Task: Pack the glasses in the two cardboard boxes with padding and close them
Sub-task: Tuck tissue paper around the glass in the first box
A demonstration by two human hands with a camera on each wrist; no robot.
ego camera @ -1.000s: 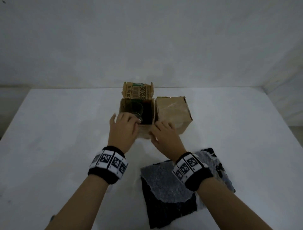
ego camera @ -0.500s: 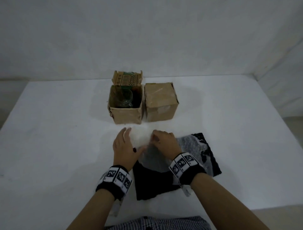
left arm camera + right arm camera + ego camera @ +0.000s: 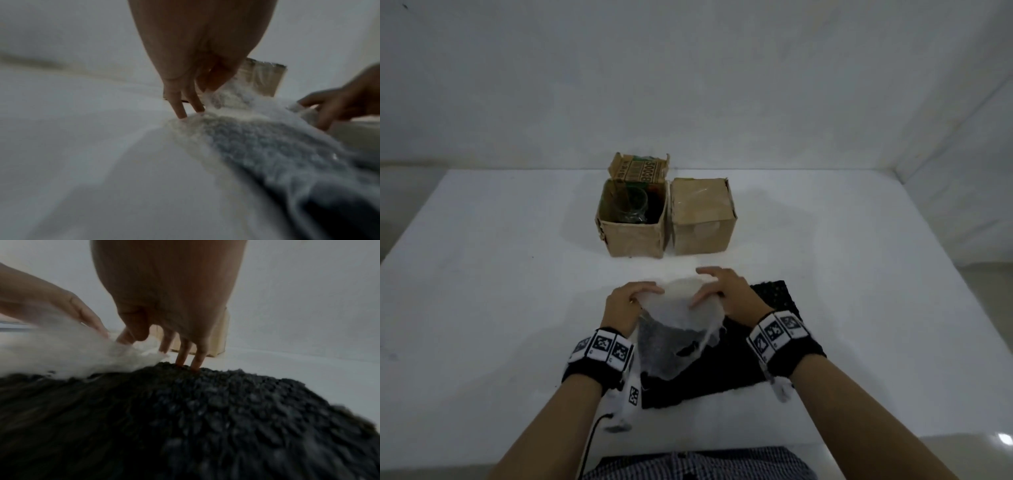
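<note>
A sheet of white foam padding [image 3: 681, 318] is held up at its far edge by both hands, just above the black padding sheet [image 3: 726, 363] that lies flat on the white tabletop [image 3: 482, 291]. The white sheet is pinched by the left hand [image 3: 625, 305] between thumb and curled fingers [image 3: 180, 107]. On the other side it is pinched by the right hand [image 3: 726, 294] between thumb and forefinger, while its other fingers [image 3: 185, 353] are stretched down onto the black sheet. Farther back, two cardboard boxes are seen side by side, touching. In the open box [image 3: 633, 222] on the left a clear glass [image 3: 630, 205] is visible. The closed box [image 3: 700, 216] stands on the right.
</note>
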